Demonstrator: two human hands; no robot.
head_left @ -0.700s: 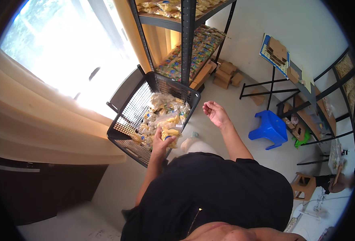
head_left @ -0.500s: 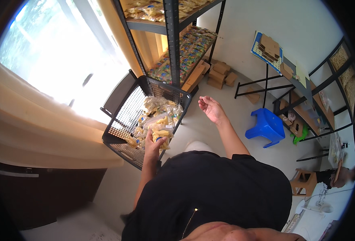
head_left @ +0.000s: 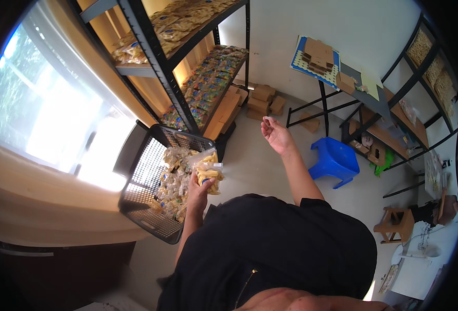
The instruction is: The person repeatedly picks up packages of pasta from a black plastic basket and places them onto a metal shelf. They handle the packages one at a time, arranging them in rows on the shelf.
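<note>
My left hand [head_left: 196, 195] is closed round a clear plastic bag of pale yellow snack sticks [head_left: 209, 176], with a small white label near its top and a blue mark. The bag is held at the right side of a black mesh plastic basket [head_left: 142, 179]. Inside the basket lies a heap of similar clear snack bags [head_left: 174, 181]. Raised to the right, apart from the bag, is my right hand [head_left: 279, 139], palm turned up. Its thumb and fingers are pinched together, and something small and whitish shows at the tips, too small to name.
A black metal shelf [head_left: 159, 59] carries rows of packed bags beyond the basket. Cardboard boxes [head_left: 260, 98] sit on the floor by the wall. A blue plastic stool [head_left: 335, 159] stands to the right, near a folding table [head_left: 361, 85]. Curtains [head_left: 58, 192] hang at the left.
The view has swung left, so shelf and basket look shifted. The bag in my left hand is now lifted to the basket's right edge. My right hand stays raised, its fingers pinched.
</note>
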